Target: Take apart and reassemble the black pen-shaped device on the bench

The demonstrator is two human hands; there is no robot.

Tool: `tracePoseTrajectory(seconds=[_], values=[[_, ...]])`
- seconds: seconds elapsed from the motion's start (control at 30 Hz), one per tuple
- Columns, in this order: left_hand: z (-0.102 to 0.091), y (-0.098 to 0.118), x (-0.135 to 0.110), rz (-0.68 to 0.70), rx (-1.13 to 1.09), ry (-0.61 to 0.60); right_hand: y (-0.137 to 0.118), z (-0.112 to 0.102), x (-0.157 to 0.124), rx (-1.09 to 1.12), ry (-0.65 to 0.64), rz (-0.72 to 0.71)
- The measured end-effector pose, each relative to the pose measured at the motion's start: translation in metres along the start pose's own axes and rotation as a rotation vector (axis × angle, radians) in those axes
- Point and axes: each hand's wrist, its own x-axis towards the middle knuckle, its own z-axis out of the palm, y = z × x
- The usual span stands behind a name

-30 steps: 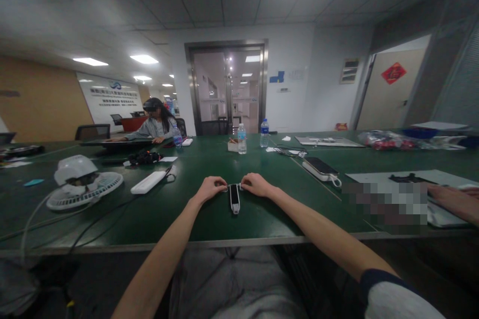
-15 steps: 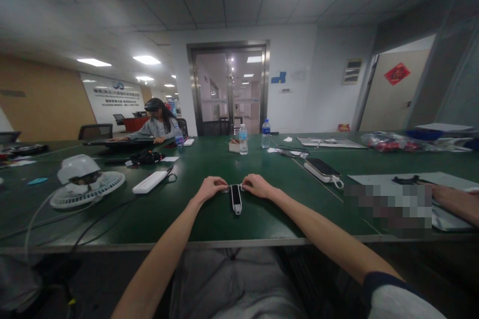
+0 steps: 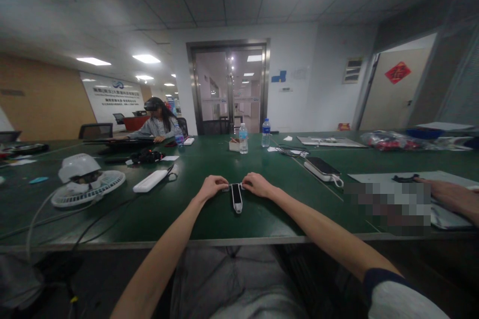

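A slim white device with a long black face [image 3: 237, 195] lies lengthwise on the green table, its rounded narrow end toward me. My left hand [image 3: 212, 187] rests just left of its far end, thumb and fingers pinched together. A small pale piece shows under those fingertips; whether it belongs to the device is unclear. Just right of the same end, my right hand [image 3: 257, 185] is also closed in a pinch, its fingertips at a small whitish part by the device's edge. The fingers largely cover what each hand grips.
On the left are a white fan [image 3: 88, 188] and a white power strip [image 3: 150, 181]. To the right lies a phone on a white box [image 3: 323, 170]. Bottles [image 3: 243, 138] stand ahead. A co-worker's hand [image 3: 447, 195] is at far right; another person sits at far left.
Both my hands keep nearly the same pinch beside the device, which has barely shifted. At far right, the co-worker's hand has moved slightly over the pale board.
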Motion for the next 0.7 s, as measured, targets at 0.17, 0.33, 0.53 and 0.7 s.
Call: tracePoseTrajectory(seconds=[0.17,0.33,0.53,0.7], values=[[-0.001,0.004,-0.001,0.022,0.004,-0.019,-0.001,-0.001,0.000,0.002,-0.010,0.008],[0.000,0.006,-0.002,0.010,0.015,-0.017,-0.002,-0.002,0.000,-0.015,-0.015,-0.003],[0.001,0.007,-0.002,0.046,0.074,0.007,-0.004,-0.003,0.000,-0.007,-0.016,-0.007],[0.002,0.003,-0.001,0.069,0.086,-0.013,0.003,-0.015,0.003,-0.041,-0.027,-0.010]])
